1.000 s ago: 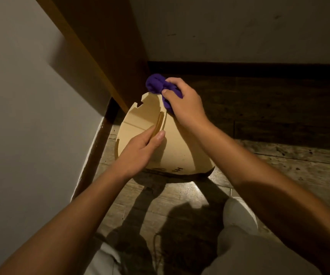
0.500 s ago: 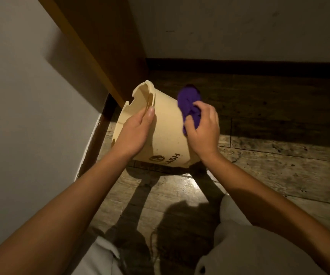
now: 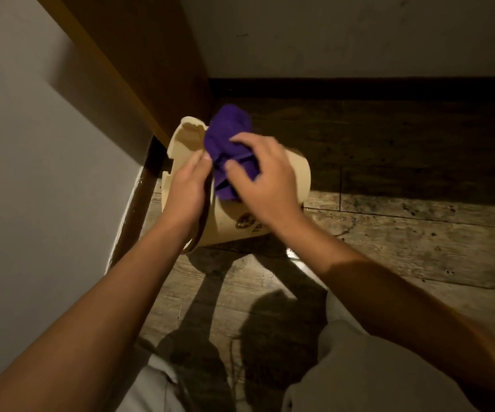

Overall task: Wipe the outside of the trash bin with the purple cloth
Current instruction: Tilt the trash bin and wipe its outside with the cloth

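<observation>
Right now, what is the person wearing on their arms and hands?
Nothing visible: the left hand and right hand are bare, without gloves, rings or watch, and both forearms are uncovered to the frame edge, no sleeves showing. Light grey trousers cover the knees below.

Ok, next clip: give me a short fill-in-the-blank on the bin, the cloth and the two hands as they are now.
1. The right hand holds a bunched cloth whose colour is ____.
2. The cream trash bin lies tipped on a floor made of ____ planks.
3. The bin's rim is gripped by the ____ hand.

Missing words: purple; wooden; left
</observation>
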The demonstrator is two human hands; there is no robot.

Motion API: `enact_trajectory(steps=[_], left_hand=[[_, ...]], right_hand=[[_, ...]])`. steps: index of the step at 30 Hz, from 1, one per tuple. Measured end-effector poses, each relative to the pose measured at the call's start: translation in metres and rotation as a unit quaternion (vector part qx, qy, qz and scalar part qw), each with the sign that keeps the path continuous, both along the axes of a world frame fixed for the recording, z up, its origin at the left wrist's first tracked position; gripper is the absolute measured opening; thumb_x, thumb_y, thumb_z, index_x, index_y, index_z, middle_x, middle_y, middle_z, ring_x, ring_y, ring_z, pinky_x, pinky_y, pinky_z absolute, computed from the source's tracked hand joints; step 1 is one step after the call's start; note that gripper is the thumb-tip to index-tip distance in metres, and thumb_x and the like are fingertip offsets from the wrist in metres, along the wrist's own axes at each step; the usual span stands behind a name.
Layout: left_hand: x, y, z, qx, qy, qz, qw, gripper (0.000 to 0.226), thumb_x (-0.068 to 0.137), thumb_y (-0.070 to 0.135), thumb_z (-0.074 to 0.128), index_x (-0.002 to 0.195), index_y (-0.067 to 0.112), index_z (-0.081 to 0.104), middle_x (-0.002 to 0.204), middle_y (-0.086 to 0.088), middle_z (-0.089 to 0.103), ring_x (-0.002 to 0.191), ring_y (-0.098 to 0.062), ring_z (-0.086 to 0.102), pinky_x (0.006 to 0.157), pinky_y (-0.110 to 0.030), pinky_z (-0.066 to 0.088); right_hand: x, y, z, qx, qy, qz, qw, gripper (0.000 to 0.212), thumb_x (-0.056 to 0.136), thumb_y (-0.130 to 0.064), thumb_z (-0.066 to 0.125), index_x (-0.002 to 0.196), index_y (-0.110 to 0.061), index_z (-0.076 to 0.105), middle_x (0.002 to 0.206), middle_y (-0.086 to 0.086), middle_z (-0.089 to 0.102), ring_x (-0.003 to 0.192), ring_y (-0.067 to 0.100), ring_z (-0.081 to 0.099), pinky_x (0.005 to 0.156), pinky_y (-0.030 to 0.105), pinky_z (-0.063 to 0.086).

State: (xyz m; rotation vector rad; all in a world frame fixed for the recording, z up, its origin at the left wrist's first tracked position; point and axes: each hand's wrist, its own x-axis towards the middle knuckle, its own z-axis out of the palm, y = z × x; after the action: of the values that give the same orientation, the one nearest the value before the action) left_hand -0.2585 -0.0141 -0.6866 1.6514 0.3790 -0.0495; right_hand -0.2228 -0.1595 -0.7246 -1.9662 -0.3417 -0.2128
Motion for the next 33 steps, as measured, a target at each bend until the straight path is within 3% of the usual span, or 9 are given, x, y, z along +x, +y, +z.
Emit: enact_trajectory(steps=[3, 7, 10, 12, 14, 16, 24, 29, 33], left_hand=[[0.001, 0.000, 0.001, -0.055, 0.039, 0.029, 0.997, 0.048, 0.111, 0.045, 0.034, 0.142, 0.017, 0.059, 0.134, -0.012, 0.070, 0.127, -0.026, 0.066, 0.107, -0.043, 0.052], [0.003, -0.004, -0.001, -0.005, 0.071, 0.023, 0.997, 0.046, 0.107, 0.058, 0.034, 0.127, 0.034, 0.068, 0.118, -0.001, 0.079, 0.111, -0.018, 0.074, 0.102, -0.047, 0.055], [0.001, -0.001, -0.002, 0.018, 0.088, 0.061, 0.994, 0.046, 0.104, 0.064, 0.034, 0.111, 0.037, 0.071, 0.109, -0.001, 0.081, 0.104, -0.021, 0.076, 0.099, -0.052, 0.056], [-0.001, 0.004, -0.004, 0.012, 0.097, 0.081, 0.992, 0.050, 0.104, 0.064, 0.033, 0.113, 0.033, 0.072, 0.110, -0.002, 0.081, 0.105, -0.023, 0.075, 0.099, -0.053, 0.055], [-0.001, 0.008, -0.004, 0.009, 0.100, 0.075, 0.992, 0.051, 0.104, 0.063, 0.033, 0.114, 0.032, 0.073, 0.108, 0.000, 0.082, 0.102, -0.021, 0.077, 0.096, -0.050, 0.057], [0.000, 0.011, -0.005, 0.005, 0.104, 0.063, 0.993, 0.051, 0.105, 0.063, 0.033, 0.109, 0.036, 0.075, 0.105, 0.002, 0.083, 0.097, -0.017, 0.079, 0.089, -0.045, 0.058], [0.001, 0.022, -0.013, -0.066, 0.118, 0.066, 0.989, 0.056, 0.097, 0.074, 0.033, 0.084, 0.050, 0.082, 0.098, 0.006, 0.084, 0.093, -0.014, 0.080, 0.081, -0.041, 0.058], [0.003, 0.028, -0.017, -0.073, 0.111, 0.106, 0.985, 0.067, 0.102, 0.068, 0.027, 0.102, 0.031, 0.083, 0.110, -0.004, 0.082, 0.108, -0.018, 0.076, 0.097, -0.040, 0.056], [-0.007, 0.034, -0.022, -0.114, 0.137, 0.129, 0.976, 0.058, 0.104, 0.066, 0.031, 0.113, 0.027, 0.074, 0.101, -0.004, 0.084, 0.092, -0.020, 0.080, 0.065, -0.031, 0.065]], right_hand=[[-0.009, 0.014, -0.012, -0.031, -0.022, 0.020, 0.999, 0.044, 0.092, -0.040, 0.067, 0.131, -0.019, 0.060, 0.131, 0.008, 0.057, 0.126, 0.024, 0.050, 0.103, 0.042, 0.046], [0.003, 0.006, -0.048, -0.089, -0.028, 0.009, 0.996, 0.058, 0.100, -0.053, 0.053, 0.150, -0.025, 0.043, 0.155, 0.013, 0.043, 0.147, 0.033, 0.036, 0.117, 0.055, 0.036], [0.011, -0.007, -0.077, -0.130, 0.011, -0.033, 0.991, 0.060, 0.102, -0.060, 0.042, 0.155, -0.033, 0.034, 0.162, 0.009, 0.038, 0.151, 0.032, 0.032, 0.119, 0.056, 0.033], [0.019, -0.025, -0.095, -0.122, 0.095, -0.093, 0.984, 0.061, 0.102, -0.061, 0.039, 0.156, -0.034, 0.031, 0.163, 0.007, 0.036, 0.147, 0.032, 0.038, 0.112, 0.055, 0.043], [0.028, -0.041, -0.110, -0.102, 0.174, -0.139, 0.970, 0.063, 0.103, -0.058, 0.038, 0.158, -0.029, 0.029, 0.161, 0.010, 0.038, 0.136, 0.033, 0.050, 0.098, 0.043, 0.051], [0.037, -0.046, -0.116, -0.093, 0.204, -0.150, 0.963, 0.064, 0.105, -0.054, 0.041, 0.160, -0.024, 0.028, 0.156, 0.012, 0.043, 0.129, 0.034, 0.056, 0.089, 0.032, 0.043], [0.005, 0.001, -0.044, -0.041, 0.078, -0.029, 0.996, 0.048, 0.097, -0.013, 0.059, 0.144, -0.020, 0.054, 0.158, 0.012, 0.042, 0.141, 0.029, 0.044, 0.114, 0.039, 0.039], [-0.033, 0.041, -0.031, -0.067, -0.010, 0.091, 0.994, 0.050, 0.097, -0.036, 0.060, 0.146, -0.030, 0.051, 0.161, 0.008, 0.040, 0.148, 0.028, 0.035, 0.119, 0.051, 0.034], [-0.011, 0.017, -0.060, -0.144, -0.022, 0.029, 0.989, 0.050, 0.098, -0.048, 0.059, 0.144, -0.029, 0.052, 0.158, 0.009, 0.045, 0.150, 0.033, 0.034, 0.120, 0.057, 0.027]])
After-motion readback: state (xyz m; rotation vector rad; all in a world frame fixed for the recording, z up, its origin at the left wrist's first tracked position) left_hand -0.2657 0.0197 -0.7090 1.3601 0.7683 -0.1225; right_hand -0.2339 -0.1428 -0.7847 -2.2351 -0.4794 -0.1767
